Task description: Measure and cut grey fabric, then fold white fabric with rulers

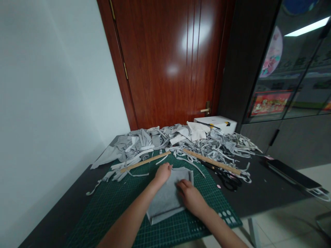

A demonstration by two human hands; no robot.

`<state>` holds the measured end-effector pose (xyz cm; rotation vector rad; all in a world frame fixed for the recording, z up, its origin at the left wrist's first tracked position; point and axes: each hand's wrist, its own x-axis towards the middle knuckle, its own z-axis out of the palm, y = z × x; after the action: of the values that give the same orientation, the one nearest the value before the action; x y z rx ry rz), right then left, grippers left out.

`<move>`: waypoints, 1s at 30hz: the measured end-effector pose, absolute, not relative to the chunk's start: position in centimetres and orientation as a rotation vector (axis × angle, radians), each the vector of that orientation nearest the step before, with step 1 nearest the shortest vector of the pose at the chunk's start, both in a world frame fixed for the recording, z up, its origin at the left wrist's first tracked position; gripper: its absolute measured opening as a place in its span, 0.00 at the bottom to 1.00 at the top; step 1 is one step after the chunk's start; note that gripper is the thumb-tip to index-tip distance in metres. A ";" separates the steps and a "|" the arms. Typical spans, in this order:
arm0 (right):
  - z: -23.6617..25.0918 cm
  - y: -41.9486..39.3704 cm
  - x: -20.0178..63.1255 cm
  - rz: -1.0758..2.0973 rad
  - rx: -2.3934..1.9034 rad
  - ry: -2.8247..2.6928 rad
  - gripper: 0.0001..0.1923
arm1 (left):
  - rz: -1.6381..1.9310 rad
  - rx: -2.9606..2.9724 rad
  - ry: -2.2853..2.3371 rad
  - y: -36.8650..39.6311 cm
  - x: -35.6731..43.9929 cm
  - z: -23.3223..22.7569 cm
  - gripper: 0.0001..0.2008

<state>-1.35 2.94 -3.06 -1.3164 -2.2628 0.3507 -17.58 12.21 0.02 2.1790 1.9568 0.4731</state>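
Note:
A piece of grey fabric [167, 198] with folded edges lies on the green cutting mat [113, 210]. At its far left corner, my left hand [163, 173] is closed, with the fingers pinching the fabric's edge. My right hand [192, 197] rests over the right half of the same piece. Its fingers are slightly bent and touch the cloth, and I see nothing gripped between them. The fabric's near edge shows a turned-up fold, and its right edge has another.
Grey and white fabric scraps [178, 134] heap along the back. A wooden strip [147, 162] lies left and another wooden strip [212, 161] right, beside black scissors [227, 179]. A black device [292, 174] sits on the table's right edge; a white box [219, 122] stands behind.

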 end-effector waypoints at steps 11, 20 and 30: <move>-3.0 2.4 2.0 0.262 -1.846 -2.364 0.57 | 0.196 2.263 2.235 9.6 -18.5 -2.8 0.15; -4.4 1.6 4.6 0.359 -1.920 -2.292 0.58 | 0.282 2.752 1.797 9.5 -19.2 -2.2 0.17; -0.4 -1.3 -1.9 0.536 -0.899 -2.684 0.31 | 0.291 3.006 1.219 10.3 -19.4 -3.0 0.15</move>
<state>-1.89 -1.28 -0.43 -0.8993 -2.6835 0.5356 -19.36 10.29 -2.97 3.0056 1.2189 0.2908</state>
